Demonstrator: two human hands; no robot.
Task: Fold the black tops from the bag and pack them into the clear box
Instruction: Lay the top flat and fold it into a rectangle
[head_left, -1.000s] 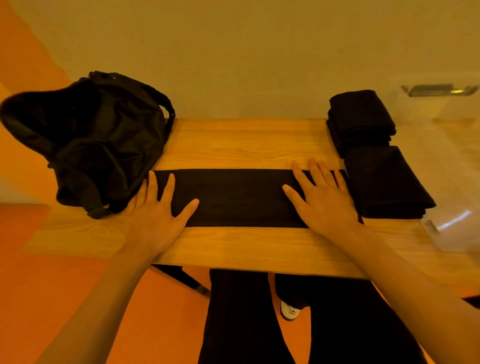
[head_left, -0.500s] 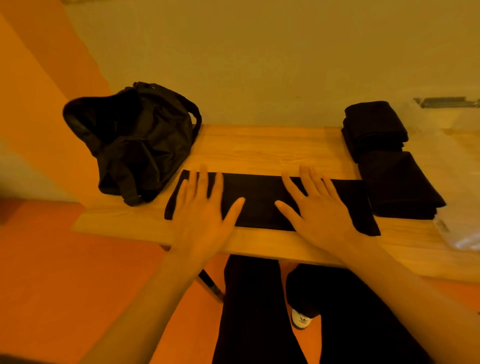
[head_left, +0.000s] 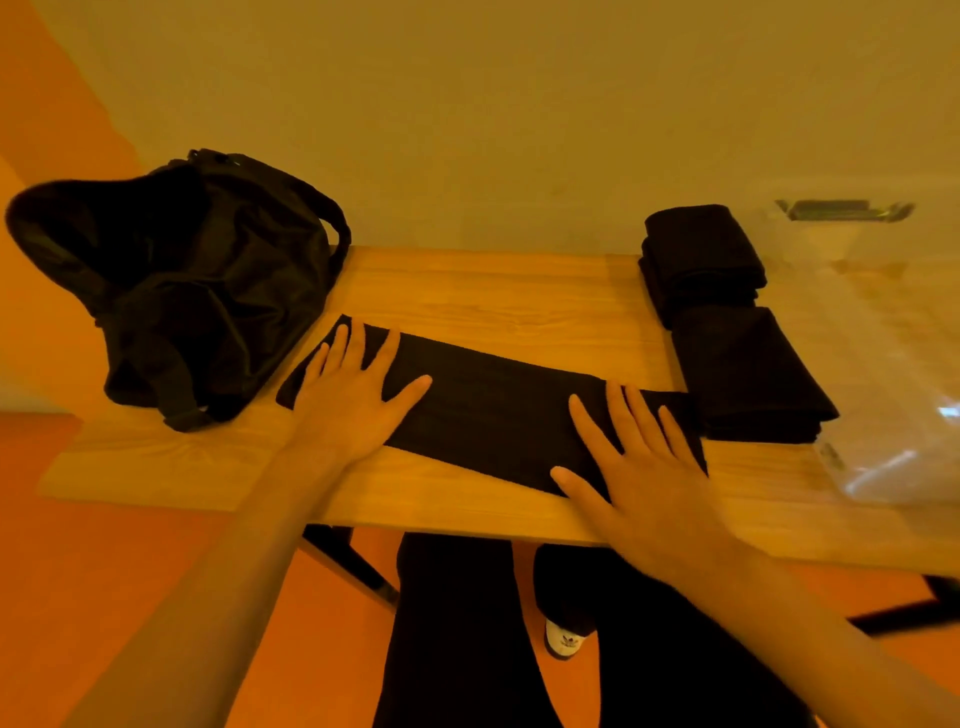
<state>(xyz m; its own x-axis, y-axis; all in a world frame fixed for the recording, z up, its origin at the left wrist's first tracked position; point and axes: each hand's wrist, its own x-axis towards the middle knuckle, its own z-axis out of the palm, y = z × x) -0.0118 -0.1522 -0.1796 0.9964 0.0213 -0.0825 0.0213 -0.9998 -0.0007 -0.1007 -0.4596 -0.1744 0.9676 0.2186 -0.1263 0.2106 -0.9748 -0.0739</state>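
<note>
Now, in the head view, your left hand (head_left: 353, 395) has slid back out to the far end of the black top (head_left: 498, 410), while your right hand (head_left: 639, 457) has moved to the opposite end; both lie spread flat, palms down. That suggests smoothing the long strip before its next fold. The strip lies on the table (head_left: 493, 291), between the bag (head_left: 197, 291) and two folded stacks (head_left: 727, 322). Beyond those stacks, the clear box (head_left: 883, 364) looks empty, though glare hides much.
</note>
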